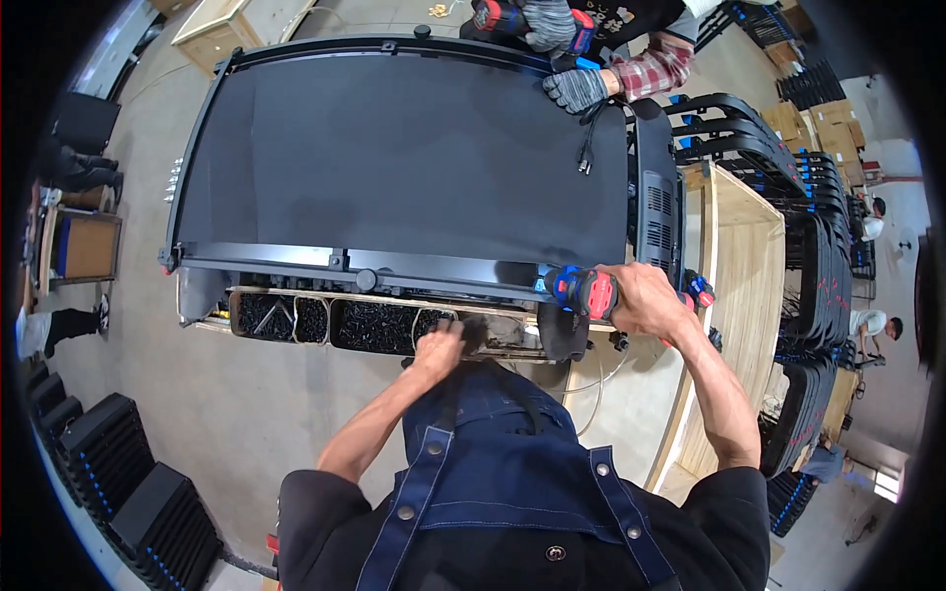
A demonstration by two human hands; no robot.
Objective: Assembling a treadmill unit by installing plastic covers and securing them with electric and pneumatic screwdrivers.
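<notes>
Left hand (440, 347) digs in tray, right hand (645, 298) clamped on red-and-blue power drill (583, 292).
Long wooden tray of black screws (379, 325) lies directly under left fingers, curled into it; drill axis points left along the black panel (404, 158) edge.

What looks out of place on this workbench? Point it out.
Only the loose black power plug lying on the dark belt near the co-worker's gloved hand. The screw tray looks orderly; the right hand holds the drill.

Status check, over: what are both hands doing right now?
Left hand reaching into screw tray. Right hand gripping power driver at black panel edge. Co-worker's gloved hand on far edge.
</notes>
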